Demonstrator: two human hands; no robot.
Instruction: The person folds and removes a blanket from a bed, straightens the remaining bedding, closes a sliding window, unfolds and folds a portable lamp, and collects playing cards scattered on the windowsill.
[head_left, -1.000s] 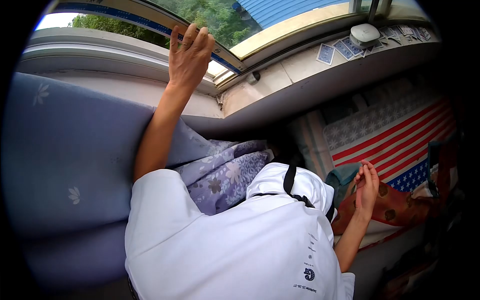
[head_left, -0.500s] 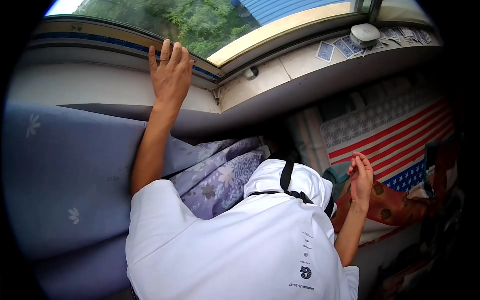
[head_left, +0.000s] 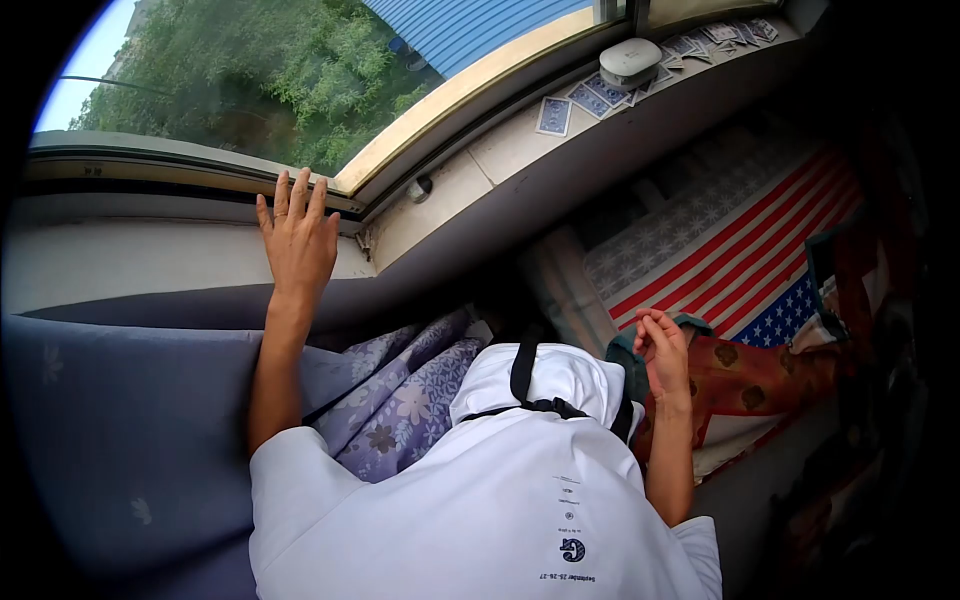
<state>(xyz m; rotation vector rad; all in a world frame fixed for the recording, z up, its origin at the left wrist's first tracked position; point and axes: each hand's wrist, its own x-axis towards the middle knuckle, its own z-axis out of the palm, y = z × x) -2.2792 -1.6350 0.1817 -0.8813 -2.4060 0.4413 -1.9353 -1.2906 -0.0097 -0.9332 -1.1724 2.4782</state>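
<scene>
My left hand [head_left: 300, 245] reaches up to the window's lower frame [head_left: 190, 180], near the corner of the sill. Its fingers are spread, with the tips overlapping the frame; whether they press on it I cannot tell. My right hand [head_left: 665, 355] is raised on the right, in front of a striped flag-pattern cloth [head_left: 735, 245] and red-brown patterned fabric [head_left: 745, 375]. Its fingers are loosely curled together, and nothing shows in them. Between my arms, a white bundle with a black strap and buckle [head_left: 545, 405] lies against my white shirt.
On the tiled sill [head_left: 515, 150] lie several playing cards [head_left: 552, 116], beside a whitish rounded case [head_left: 630, 62]. A small metallic object [head_left: 419, 188] sits closer to the corner. Blue-grey fabric [head_left: 130, 420] covers the left side, with purple floral cloth [head_left: 415, 400] beside it.
The view has shifted, so the sill and cloths appear further left and lower. My left hand is nearer the window corner, its fingers more spread. My right hand stays curled.
</scene>
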